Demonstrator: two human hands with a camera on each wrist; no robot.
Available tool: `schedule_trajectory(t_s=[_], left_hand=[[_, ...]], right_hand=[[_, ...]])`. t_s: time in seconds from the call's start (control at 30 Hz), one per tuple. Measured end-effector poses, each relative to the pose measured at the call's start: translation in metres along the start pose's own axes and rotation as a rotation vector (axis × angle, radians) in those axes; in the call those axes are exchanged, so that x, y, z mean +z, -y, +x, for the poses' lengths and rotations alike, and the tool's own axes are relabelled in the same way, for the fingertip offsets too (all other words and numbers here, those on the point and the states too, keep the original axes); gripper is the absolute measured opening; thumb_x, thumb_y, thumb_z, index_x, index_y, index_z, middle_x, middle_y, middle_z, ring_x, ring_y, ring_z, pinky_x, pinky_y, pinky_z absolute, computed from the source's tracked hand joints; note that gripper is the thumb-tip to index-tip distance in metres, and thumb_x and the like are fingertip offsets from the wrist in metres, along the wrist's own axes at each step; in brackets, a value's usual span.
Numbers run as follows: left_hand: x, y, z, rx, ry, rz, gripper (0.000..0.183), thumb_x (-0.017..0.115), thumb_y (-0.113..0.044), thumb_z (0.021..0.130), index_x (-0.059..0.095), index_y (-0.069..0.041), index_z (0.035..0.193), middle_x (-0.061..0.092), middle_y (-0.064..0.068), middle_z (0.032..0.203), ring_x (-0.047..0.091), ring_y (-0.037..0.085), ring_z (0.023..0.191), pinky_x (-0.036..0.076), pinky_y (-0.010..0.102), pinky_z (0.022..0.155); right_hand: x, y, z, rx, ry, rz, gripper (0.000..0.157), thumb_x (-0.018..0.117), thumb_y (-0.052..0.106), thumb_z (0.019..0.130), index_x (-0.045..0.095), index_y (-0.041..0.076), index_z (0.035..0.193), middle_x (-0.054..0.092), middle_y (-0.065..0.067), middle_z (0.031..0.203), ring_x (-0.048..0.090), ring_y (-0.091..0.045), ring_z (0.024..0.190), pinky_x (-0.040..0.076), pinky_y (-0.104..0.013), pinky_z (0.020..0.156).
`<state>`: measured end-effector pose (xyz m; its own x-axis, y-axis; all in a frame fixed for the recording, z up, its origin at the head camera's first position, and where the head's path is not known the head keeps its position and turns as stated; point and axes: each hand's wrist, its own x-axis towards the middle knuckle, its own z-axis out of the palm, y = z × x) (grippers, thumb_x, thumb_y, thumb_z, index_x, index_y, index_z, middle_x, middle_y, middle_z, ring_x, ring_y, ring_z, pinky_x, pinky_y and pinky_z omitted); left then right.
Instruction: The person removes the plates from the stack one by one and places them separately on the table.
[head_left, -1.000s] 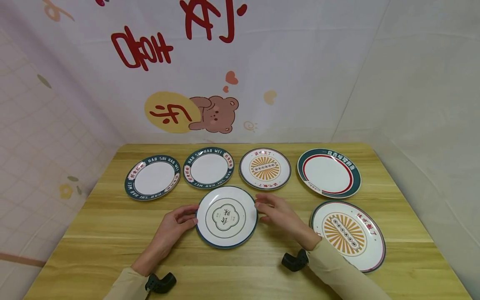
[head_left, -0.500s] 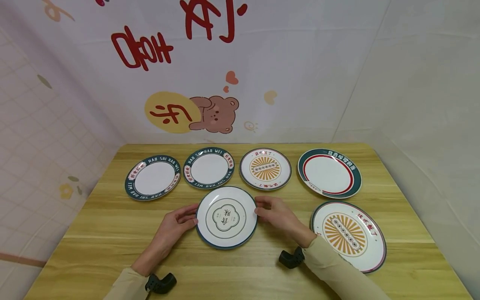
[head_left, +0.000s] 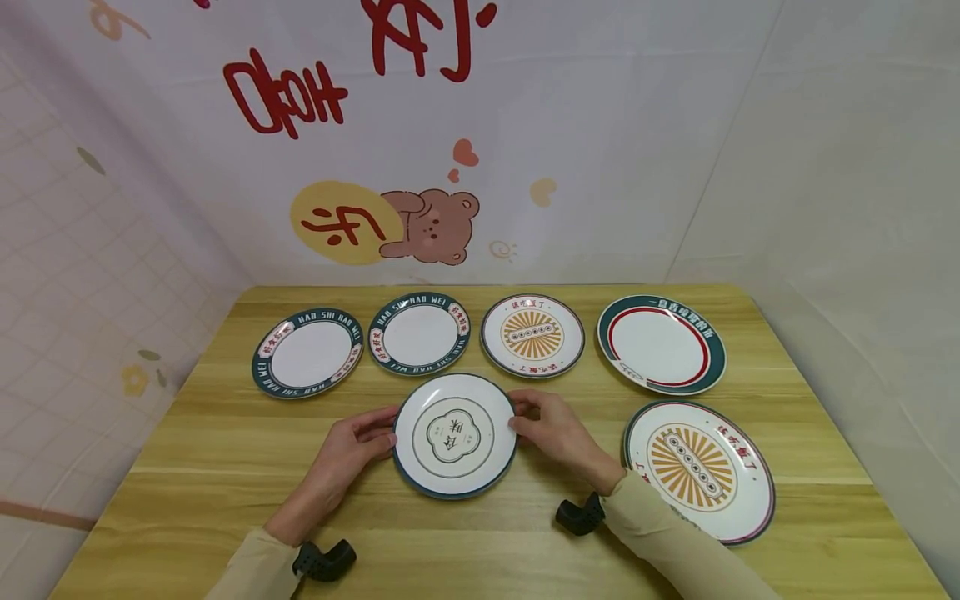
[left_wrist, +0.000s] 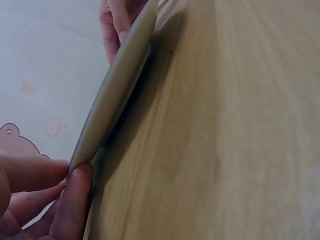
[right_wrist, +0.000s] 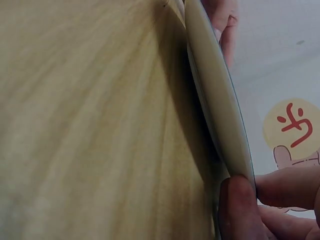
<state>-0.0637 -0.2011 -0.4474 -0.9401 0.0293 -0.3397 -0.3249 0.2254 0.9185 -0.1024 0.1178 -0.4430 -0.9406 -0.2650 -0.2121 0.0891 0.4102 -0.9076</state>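
A white plate with a thin blue rim and a flower-shaped emblem [head_left: 453, 436] lies between the two hands near the middle of the table. My left hand [head_left: 347, 450] pinches its left edge; in the left wrist view the fingers [left_wrist: 75, 200] meet the rim from both faces. On the opposite edge my right hand [head_left: 558, 429] pinches the rim, as the fingers [right_wrist: 240, 205] in the right wrist view show. Both wrist views catch the plate [left_wrist: 107, 100] edge-on, close to the wood. Whether its base touches the table is hard to tell.
Behind the plate stand two green-rimmed plates, one at left [head_left: 307, 354] and one beside it [head_left: 420, 333], a sunburst plate [head_left: 532, 335] and a red-ringed plate [head_left: 661, 344]. Another sunburst plate [head_left: 699, 471] lies by the right forearm. A printed cloth [head_left: 600, 150] hangs behind the table [head_left: 450, 550].
My right hand has shifted slightly and its fingers have closed onto the plate's right edge. The left hand keeps its hold, and the plate stays almost in place.
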Motion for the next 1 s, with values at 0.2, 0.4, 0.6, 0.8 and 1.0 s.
schedule_trajectory(t_s=[0.2, 0.4, 0.6, 0.8, 1.0], left_hand=[[0.003, -0.005, -0.001, 0.005, 0.022, -0.024, 0.047, 0.068, -0.005, 0.099, 0.059, -0.002, 0.144, 0.059, 0.02, 0.143, 0.064, 0.029, 0.121, 0.061, 0.029, 0.089], [0.009, -0.01, -0.002, -0.007, 0.033, -0.07, 0.045, 0.067, -0.004, 0.099, 0.059, -0.003, 0.144, 0.061, 0.019, 0.141, 0.066, 0.025, 0.117, 0.061, 0.031, 0.089], [0.013, -0.012, -0.003, -0.009, 0.043, -0.098, 0.045, 0.066, -0.003, 0.099, 0.059, -0.003, 0.143, 0.063, 0.019, 0.137, 0.067, 0.024, 0.113, 0.062, 0.031, 0.089], [0.016, -0.012, -0.004, 0.002, 0.066, -0.101, 0.044, 0.067, -0.003, 0.099, 0.059, -0.003, 0.142, 0.065, 0.018, 0.133, 0.068, 0.024, 0.11, 0.062, 0.031, 0.089], [0.018, -0.01, -0.005, 0.033, 0.109, -0.117, 0.047, 0.065, -0.002, 0.099, 0.055, 0.001, 0.145, 0.063, 0.02, 0.134, 0.068, 0.026, 0.113, 0.061, 0.031, 0.092]], right_hand=[[-0.007, -0.002, -0.004, -0.014, 0.003, 0.054, 0.042, 0.067, -0.004, 0.094, 0.061, -0.005, 0.136, 0.064, -0.015, 0.109, 0.064, -0.022, 0.093, 0.064, -0.034, 0.07], [-0.018, -0.005, -0.008, -0.047, 0.014, 0.095, 0.041, 0.066, -0.003, 0.094, 0.062, -0.006, 0.135, 0.065, -0.018, 0.113, 0.065, -0.024, 0.095, 0.064, -0.035, 0.071], [-0.026, -0.005, -0.014, -0.065, 0.014, 0.103, 0.042, 0.068, 0.0, 0.094, 0.062, -0.006, 0.135, 0.066, -0.019, 0.114, 0.066, -0.023, 0.094, 0.064, -0.036, 0.07], [-0.032, -0.003, -0.021, -0.045, 0.009, 0.131, 0.044, 0.069, 0.0, 0.093, 0.062, -0.006, 0.136, 0.065, -0.019, 0.115, 0.066, -0.023, 0.094, 0.064, -0.036, 0.071], [-0.039, -0.006, -0.025, -0.036, 0.028, 0.135, 0.045, 0.068, 0.0, 0.094, 0.06, -0.007, 0.138, 0.065, -0.02, 0.118, 0.066, -0.023, 0.098, 0.064, -0.033, 0.073]])
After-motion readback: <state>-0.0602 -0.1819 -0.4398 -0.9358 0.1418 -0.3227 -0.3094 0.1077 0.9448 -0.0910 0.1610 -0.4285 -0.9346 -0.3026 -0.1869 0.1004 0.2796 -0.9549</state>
